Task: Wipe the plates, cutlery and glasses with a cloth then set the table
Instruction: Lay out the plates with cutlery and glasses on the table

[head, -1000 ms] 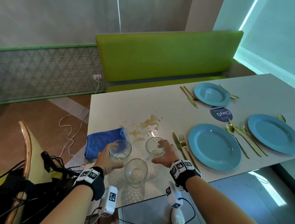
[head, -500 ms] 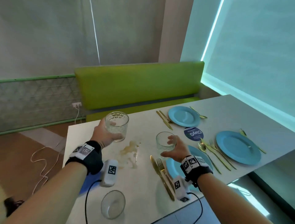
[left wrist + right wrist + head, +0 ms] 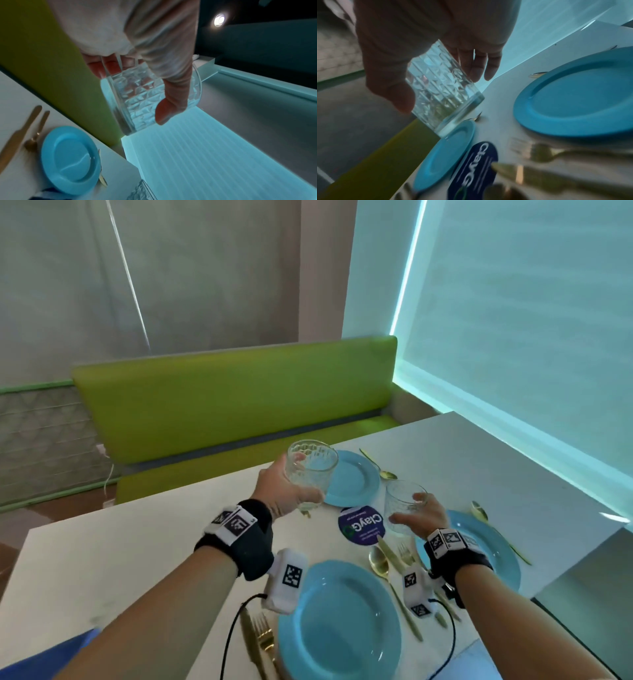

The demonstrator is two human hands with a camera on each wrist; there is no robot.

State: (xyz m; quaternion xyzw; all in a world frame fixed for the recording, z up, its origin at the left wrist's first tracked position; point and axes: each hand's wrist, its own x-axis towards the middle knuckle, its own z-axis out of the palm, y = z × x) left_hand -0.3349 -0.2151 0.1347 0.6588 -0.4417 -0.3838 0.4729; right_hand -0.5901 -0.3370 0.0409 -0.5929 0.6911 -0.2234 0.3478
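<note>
My left hand (image 3: 291, 491) grips a patterned clear glass (image 3: 312, 467) in the air, over the near edge of the far blue plate (image 3: 356, 479). In the left wrist view the thumb and fingers (image 3: 109, 66) wrap that glass (image 3: 137, 102). My right hand (image 3: 423, 517) holds a second glass (image 3: 402, 505), low between the round purple coaster (image 3: 361, 523) and the right blue plate (image 3: 493, 546). The right wrist view shows this glass (image 3: 443, 97) tilted above the table. A third blue plate (image 3: 339, 628) lies nearest me. Gold cutlery (image 3: 387, 563) flanks the plates.
The white table (image 3: 120, 542) runs from me to a green bench (image 3: 233, 402). A blue cloth (image 3: 51, 659) peeks in at the bottom left corner. A window blind (image 3: 531, 320) glows on the right. Cables hang from my wrist cameras over the near plate.
Both hands lifted their glasses off the near left table corner and carried them forward and right, past the spill toward the far plates. The third glass and the spill are out of view.
</note>
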